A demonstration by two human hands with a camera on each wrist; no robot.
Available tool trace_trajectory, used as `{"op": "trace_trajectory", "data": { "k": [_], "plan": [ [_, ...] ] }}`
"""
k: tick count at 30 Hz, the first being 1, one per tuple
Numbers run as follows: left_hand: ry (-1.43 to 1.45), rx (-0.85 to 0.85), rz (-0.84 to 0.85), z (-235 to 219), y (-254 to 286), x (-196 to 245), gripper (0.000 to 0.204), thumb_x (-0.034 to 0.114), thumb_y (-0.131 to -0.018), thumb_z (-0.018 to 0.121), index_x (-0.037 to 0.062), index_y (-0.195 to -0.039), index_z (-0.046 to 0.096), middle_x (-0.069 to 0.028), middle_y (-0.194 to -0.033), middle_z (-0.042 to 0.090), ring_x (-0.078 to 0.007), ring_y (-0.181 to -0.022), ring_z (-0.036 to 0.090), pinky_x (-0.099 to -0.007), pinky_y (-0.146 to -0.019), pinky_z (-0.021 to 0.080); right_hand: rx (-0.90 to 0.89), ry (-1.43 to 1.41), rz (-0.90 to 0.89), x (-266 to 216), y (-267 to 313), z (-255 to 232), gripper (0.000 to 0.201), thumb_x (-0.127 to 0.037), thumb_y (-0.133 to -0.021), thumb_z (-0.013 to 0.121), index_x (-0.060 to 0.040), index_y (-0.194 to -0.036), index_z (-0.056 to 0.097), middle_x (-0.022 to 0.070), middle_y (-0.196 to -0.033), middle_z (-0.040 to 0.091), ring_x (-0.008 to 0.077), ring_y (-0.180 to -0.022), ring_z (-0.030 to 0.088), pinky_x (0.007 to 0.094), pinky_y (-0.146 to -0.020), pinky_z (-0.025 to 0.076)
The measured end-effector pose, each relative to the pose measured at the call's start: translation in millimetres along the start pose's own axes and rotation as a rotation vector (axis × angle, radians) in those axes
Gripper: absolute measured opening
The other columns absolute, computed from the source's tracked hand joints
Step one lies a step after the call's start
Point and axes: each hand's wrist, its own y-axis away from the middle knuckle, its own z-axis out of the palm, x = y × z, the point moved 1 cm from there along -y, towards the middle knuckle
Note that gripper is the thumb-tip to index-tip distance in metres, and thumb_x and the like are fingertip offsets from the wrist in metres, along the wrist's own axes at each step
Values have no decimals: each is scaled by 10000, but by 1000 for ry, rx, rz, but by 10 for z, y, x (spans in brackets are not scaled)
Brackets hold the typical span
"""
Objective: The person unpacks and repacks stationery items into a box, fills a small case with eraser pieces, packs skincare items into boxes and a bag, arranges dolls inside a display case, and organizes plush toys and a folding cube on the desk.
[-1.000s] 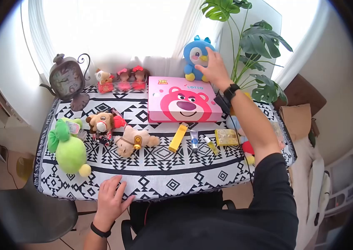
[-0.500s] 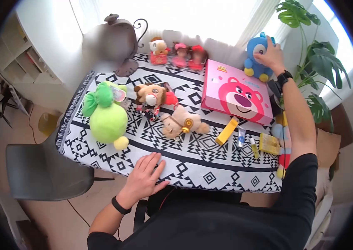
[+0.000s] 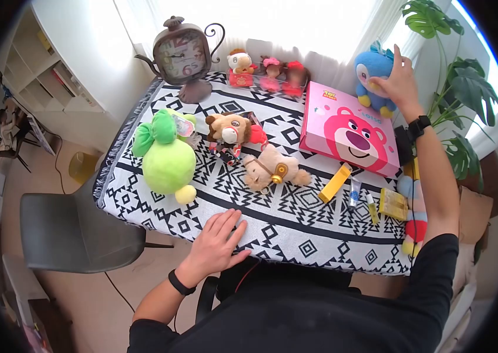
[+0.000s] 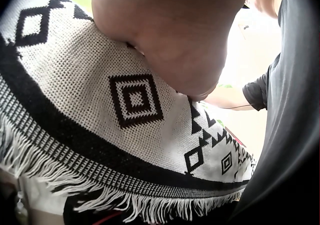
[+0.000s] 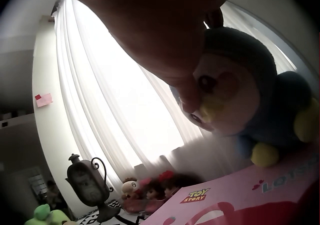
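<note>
At the back right of the table, in the head view, my right hand [image 3: 399, 88] grips the head of a blue penguin plush [image 3: 372, 65] with yellow feet. In the right wrist view my thumb [image 5: 187, 97] presses its face beside the yellow beak [image 5: 215, 107], with fingers partly hidden behind the head. The penguin's feet are close to the back edge of a pink bear-face box [image 3: 349, 129]. My left hand [image 3: 214, 244] rests on the patterned tablecloth [image 3: 272, 235] at the near edge, fingers extended and holding nothing.
A green plush [image 3: 168, 165], a brown horse plush [image 3: 231, 132] and a beige plush [image 3: 275, 167] lie left of the box. Nearer are a yellow carton [image 3: 335, 183], a tube [image 3: 355, 193] and a yellow pack [image 3: 393, 204]. A clock [image 3: 183, 56] and a leafy plant [image 3: 460, 88] flank the table.
The head view has turned left, so the table's things appear farther right. My right hand has closed round the penguin's head, which now leans slightly. My left hand stays at the near edge.
</note>
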Motion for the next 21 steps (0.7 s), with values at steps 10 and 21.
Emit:
{"op": "trace_trajectory", "data": {
  "k": [10, 21],
  "plan": [
    [6, 0, -16, 33, 3, 19, 741, 409, -898, 894, -25, -1465, 693, -270, -1610, 611, -472, -1496, 586, -594, -1235, 480, -51, -104, -41, -197, 482, -269, 1219, -417, -773, 1032, -26, -1757, 427, 305, -1533, 601, 497, -1363, 665, 539, -1150, 571],
    [-16, 1, -25, 80, 2, 36, 744, 390, -896, 888, -26, -1479, 684, -263, -1626, 602, -487, -1495, 582, -600, -1237, 474, 99, -310, -310, -558, 1076, -645, 865, -299, -867, 983, -165, -1637, 612, 206, -1430, 701, 471, -1283, 727, 540, -1055, 628]
  ]
}}
